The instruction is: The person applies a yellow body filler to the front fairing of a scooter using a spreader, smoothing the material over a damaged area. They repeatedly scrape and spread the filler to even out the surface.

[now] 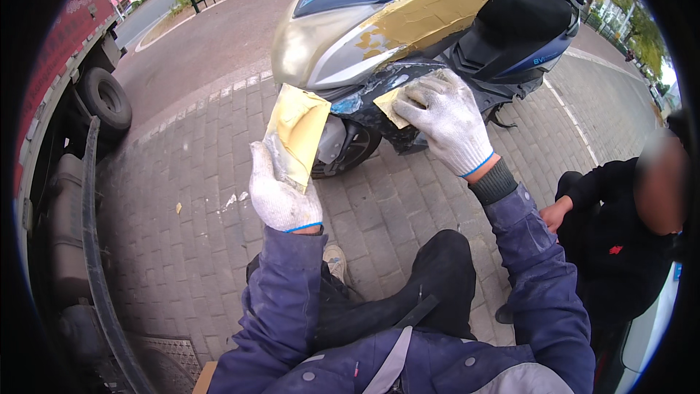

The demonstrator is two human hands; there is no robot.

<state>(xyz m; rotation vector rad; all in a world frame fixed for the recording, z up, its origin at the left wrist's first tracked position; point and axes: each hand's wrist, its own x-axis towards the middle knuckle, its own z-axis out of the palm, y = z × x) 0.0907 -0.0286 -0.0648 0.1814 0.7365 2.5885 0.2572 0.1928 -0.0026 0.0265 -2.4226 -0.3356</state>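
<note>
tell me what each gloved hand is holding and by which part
Left hand: a putty-covered board, held by its lower part. Right hand: a small yellowish scraper, gripped by its right end.

The left hand and right hand were each fitted with a white knit glove, soiled grey and finished at the wrist with blue edging. The jacket was navy blue, its sleeves marked with pale stains. A dark grey ribbed cuff terminated the right sleeve. Round grey snaps and a light grey strip were located on the front. The trousers were black; the visible shoe was beige.
</note>
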